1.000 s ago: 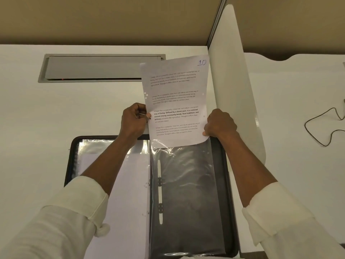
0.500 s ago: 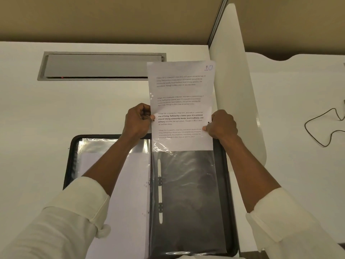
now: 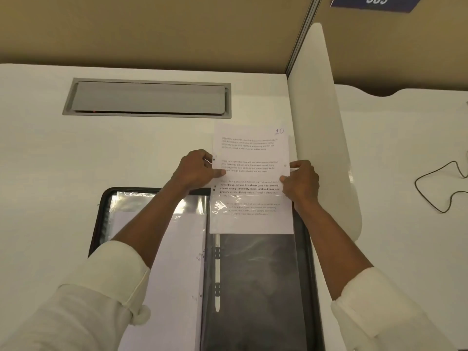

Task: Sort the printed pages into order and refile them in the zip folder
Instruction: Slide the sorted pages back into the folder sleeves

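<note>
- You face a white desk (image 3: 76, 160) that runs back to a tan wall (image 3: 152, 29).
- A grey hatch (image 3: 147, 98) sits shut in the desk ahead of you.
- On your right a white divider (image 3: 319, 110) stands upright.
- Past it, a black cable (image 3: 435, 188) loops on the next desk (image 3: 405, 138).
- High on your right, a blue sign (image 3: 377, 2) reads 385.

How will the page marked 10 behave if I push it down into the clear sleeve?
Probably floppy: the page is one thin sheet, and the left hand and right hand pinch its side edges. It likely buckles if pushed from the top alone. The glossy sleeve over its lower part looks wrinkled, so the sheet may catch rather than slide.
</note>
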`<act>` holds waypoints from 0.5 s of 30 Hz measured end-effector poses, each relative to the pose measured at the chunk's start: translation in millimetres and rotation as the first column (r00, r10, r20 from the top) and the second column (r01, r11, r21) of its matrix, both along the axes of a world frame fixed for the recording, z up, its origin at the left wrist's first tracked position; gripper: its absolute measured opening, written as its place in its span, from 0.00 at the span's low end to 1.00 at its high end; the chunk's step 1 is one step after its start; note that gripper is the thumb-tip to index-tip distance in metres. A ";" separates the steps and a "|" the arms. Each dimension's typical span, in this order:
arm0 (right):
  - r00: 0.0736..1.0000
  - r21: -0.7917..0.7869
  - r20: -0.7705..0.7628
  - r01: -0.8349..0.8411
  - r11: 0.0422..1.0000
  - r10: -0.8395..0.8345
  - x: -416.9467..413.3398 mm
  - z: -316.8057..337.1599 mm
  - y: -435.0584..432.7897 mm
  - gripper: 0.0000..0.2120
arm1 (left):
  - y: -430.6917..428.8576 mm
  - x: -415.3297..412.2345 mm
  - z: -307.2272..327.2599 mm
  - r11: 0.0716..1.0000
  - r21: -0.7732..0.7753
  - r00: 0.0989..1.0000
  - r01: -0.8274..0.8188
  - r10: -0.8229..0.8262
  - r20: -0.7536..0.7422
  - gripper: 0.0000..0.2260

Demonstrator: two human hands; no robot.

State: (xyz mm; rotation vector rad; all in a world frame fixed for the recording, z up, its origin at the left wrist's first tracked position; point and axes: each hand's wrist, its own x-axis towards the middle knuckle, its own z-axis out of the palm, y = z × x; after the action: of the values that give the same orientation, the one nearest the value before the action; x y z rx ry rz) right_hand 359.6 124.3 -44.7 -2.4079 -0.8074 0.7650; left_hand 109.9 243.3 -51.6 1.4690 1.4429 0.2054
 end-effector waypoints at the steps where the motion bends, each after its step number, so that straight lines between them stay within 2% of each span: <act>1: 1.000 -0.017 0.002 -0.012 1.000 0.012 0.3 -0.8 -0.8 0.21 | 3.5 1.6 -0.8 0.998 -0.004 0.998 -0.064 0.064 0.023 0.21; 3: 1.000 -0.043 0.000 -0.026 0.999 0.026 0.8 -2.1 -2.0 0.21 | 7.7 4.4 -0.4 0.989 -0.012 0.986 -0.149 0.150 0.068 0.19; 5: 1.000 -0.028 -0.029 -0.009 1.000 0.008 0.9 -3.0 -2.6 0.22 | 10.2 5.9 -0.9 0.990 -0.003 0.988 -0.143 0.143 0.059 0.18; 10: 0.994 0.022 -0.086 0.076 0.997 -0.074 0.0 0.0 1.4 0.31 | 8.3 3.5 -1.7 0.996 -0.085 0.999 0.013 -0.015 -0.029 0.15; 13: 0.997 0.041 -0.054 0.061 0.997 -0.059 -0.7 0.5 5.0 0.30 | 4.8 -0.9 -2.1 0.982 -0.112 0.985 0.150 -0.158 -0.067 0.17; 15: 0.998 0.041 -0.041 0.039 0.998 -0.037 -0.6 -0.3 5.8 0.27 | 3.5 -1.7 -2.1 0.980 -0.110 0.983 0.166 -0.173 -0.058 0.17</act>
State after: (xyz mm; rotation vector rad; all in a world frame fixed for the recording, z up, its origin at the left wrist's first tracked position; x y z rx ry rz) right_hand 359.0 130.1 -45.1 -2.3565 -0.7523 0.7722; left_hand 108.2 246.9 -53.7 1.5161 1.3524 -0.0256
